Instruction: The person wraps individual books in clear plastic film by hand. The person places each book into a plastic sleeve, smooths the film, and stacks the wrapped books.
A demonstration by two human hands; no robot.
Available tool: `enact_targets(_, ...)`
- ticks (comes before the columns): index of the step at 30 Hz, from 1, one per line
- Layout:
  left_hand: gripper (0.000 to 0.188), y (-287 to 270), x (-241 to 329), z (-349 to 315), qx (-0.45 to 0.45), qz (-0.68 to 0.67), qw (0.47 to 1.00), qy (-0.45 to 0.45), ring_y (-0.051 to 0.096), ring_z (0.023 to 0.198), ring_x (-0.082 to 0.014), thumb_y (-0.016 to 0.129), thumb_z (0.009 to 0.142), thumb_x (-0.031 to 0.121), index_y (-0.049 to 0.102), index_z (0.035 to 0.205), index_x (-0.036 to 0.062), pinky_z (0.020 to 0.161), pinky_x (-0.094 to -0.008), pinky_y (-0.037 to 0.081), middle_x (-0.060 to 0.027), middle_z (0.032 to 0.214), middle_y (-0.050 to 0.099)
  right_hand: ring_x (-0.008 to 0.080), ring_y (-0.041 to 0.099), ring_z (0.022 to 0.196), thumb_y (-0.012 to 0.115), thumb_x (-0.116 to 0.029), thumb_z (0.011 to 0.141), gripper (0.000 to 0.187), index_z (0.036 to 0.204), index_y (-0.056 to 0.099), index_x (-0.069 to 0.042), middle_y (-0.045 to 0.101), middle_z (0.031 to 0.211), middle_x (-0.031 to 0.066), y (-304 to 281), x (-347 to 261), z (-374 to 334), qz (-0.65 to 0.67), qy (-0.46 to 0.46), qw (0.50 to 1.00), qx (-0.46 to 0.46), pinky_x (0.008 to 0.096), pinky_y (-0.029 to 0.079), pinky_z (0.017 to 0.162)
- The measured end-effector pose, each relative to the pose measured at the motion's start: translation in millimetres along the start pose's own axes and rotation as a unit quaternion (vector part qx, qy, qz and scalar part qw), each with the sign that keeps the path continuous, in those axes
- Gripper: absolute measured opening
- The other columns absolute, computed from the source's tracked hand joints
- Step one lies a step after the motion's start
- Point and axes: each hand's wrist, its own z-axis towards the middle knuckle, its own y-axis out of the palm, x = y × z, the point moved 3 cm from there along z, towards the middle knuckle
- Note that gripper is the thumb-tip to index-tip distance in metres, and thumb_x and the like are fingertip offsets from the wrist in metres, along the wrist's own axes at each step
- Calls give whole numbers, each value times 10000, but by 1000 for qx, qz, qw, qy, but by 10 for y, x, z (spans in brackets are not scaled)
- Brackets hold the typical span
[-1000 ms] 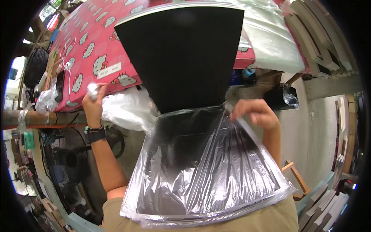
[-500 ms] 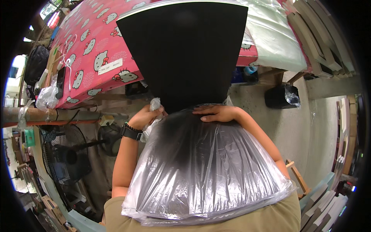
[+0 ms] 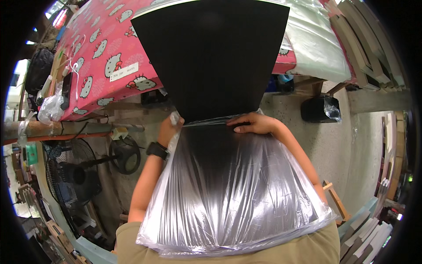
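A large flat black panel with a pale far edge stretches from the table edge toward my body. Its near part lies inside a clear plastic bag, which is wrinkled and shiny over my lap. At the left end of the bag's mouth my left hand is closed on bunched plastic, a dark watch band on its wrist. My right hand rests on the panel at the bag's mouth, fingers stretched leftward and thumb lying on the film. The fingers' undersides are hidden.
A table with a pink patterned cover stands ahead, clear sheeting on its right. A black fan is at the left, below a horizontal pole. A black bin and stacked frames are at the right.
The bag's mouth now lies straighter and flatter across the panel. My left hand has shifted slightly left, and my right hand slightly right along the bag's mouth.
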Motion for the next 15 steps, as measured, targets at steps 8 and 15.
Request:
enact_targets(8, 286, -822, -699, -166, 390, 333, 857, -45, 542, 821, -379, 510, 797, 205, 517, 1013, 17, 706, -443, 424, -204, 916, 569, 361, 185, 1261, 510, -439, 795, 614, 1290, 343, -115, 255, 1355, 164, 252, -1855, -423, 113, -409, 841, -335, 501, 166, 999)
enact_targets(15, 329, -1792, 2130, -790, 609, -31, 721, 328, 360, 520, -65, 498, 866, 230, 485, 1023, -59, 456, -208, 290, -38, 707, 489, 253, 1, 1310, 278, -572, 835, 677, 1363, 120, -179, 61, 1419, 101, 336, -153, 505, -136, -7, 973, -186, 463, 24, 1032)
